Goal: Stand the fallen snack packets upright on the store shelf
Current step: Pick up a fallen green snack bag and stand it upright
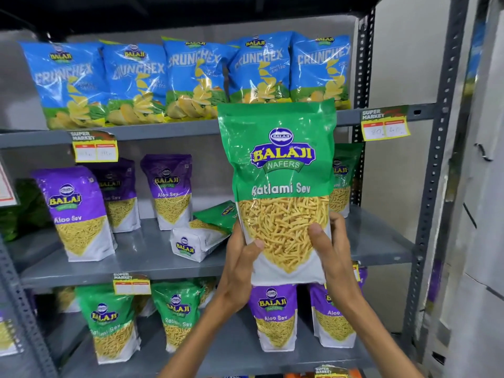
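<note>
A tall green plastic Ratlami Sev packet (281,186), its clear window packed with thin yellow sev, is held upright in front of the grey metal middle shelf (141,252). The left hand (240,257) and right hand (331,241) clasp its lower corners, thumbs on the front. Left of it, a fallen green sev packet (201,233) lies on that shelf, with bare shelf further left before the upright purple Aloo Sev pouches (169,192).

Single head cam, wide-angle, facing the grey shelf rack (152,252) straight on at close range, angled slightly down. Middle shelf centred, rack upright (436,148) far right, forearms entering from bottom edge.
</note>
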Motion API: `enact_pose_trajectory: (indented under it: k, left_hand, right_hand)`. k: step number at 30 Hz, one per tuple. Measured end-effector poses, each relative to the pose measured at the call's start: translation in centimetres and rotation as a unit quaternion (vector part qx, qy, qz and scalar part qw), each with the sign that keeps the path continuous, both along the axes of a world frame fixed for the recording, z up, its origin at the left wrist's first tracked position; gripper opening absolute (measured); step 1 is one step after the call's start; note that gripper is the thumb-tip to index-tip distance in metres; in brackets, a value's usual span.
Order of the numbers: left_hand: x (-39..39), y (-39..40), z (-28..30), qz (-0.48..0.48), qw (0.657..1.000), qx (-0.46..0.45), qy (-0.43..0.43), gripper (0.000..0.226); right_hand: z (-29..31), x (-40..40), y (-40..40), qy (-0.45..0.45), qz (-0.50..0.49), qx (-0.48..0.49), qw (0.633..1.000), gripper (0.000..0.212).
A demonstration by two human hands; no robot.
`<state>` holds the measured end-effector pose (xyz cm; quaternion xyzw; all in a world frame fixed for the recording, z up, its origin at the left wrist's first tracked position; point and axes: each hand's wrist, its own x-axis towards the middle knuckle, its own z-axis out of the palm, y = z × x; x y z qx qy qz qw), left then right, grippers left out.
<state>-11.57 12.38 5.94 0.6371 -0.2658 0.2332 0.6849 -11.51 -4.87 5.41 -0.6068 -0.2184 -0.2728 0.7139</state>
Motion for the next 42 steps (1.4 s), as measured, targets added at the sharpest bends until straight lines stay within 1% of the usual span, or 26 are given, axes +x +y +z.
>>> enact_pose_trajectory:
  k: [4, 9, 12, 14, 17, 20, 25, 27, 29, 32, 36, 39, 42]
  left_hand:
    - [-0.6, 0.6, 0.5, -0.010, 1.000, 0.007, -0.020, 0.049]
    - [0.1, 1.0, -0.7, 0.002, 1.000, 0.012, -0.019, 0.053]
    - [1.2, 0.9, -1.9, 0.010, 0.999, 0.030, 0.004, 0.061]
    - [2.5, 0.4, -3.0, 0.001, 0.998, 0.056, 0.038, 0.062]
    - [5.3, -0.9, -4.4, -0.026, 0.989, 0.100, 0.102, 0.061]
    - [8.9, -3.5, -5.4, -0.034, 0.983, 0.124, 0.132, 0.063]
    - [15.0, -9.5, -6.4, -0.036, 0.980, 0.136, 0.144, 0.061]
    - [17.3, -11.8, -6.3, -0.033, 0.980, 0.135, 0.145, 0.057]
    - [19.1, -14.0, -6.1, -0.043, 0.977, 0.136, 0.157, 0.061]
    - [21.3, -16.5, -6.1, -0.046, 0.973, 0.154, 0.163, 0.072]
    - [23.0, -18.2, -6.5, -0.059, 0.970, 0.184, 0.150, 0.081]
    - [23.9, -18.5, -6.6, -0.080, 0.964, 0.203, 0.153, 0.082]
    - [24.3, -18.4, -6.8, -0.077, 0.966, 0.196, 0.152, 0.081]
  right_hand:
    - [0.8, -1.0, 0.7, -0.013, 0.025, 0.003, 1.000, 0.054]
    - [0.4, -0.8, 0.5, 0.001, 0.032, -0.020, 0.999, 0.053]
    - [-0.1, 0.1, -0.8, 0.046, 0.063, -0.108, 0.991, 0.075]
    - [-1.1, 1.6, -2.0, 0.065, 0.044, -0.170, 0.982, 0.088]
    - [-2.8, 4.8, -4.2, 0.084, 0.009, -0.188, 0.978, 0.097]
    - [-4.1, 7.8, -6.6, 0.110, -0.015, -0.174, 0.979, 0.093]
    - [-5.8, 13.3, -11.6, 0.154, -0.059, -0.142, 0.976, 0.081]
    - [-6.0, 15.7, -13.9, 0.174, -0.081, -0.135, 0.972, 0.083]
    - [-5.8, 17.6, -16.0, 0.187, -0.096, -0.139, 0.968, 0.084]
    - [-5.4, 19.6, -18.6, 0.188, -0.092, -0.176, 0.962, 0.085]
    - [-5.6, 21.5, -20.6, 0.183, -0.080, -0.196, 0.960, 0.076]
    - [-6.1, 22.5, -20.9, 0.171, -0.090, -0.184, 0.964, 0.072]
    - [-6.3, 23.0, -21.0, 0.168, -0.092, -0.196, 0.962, 0.061]
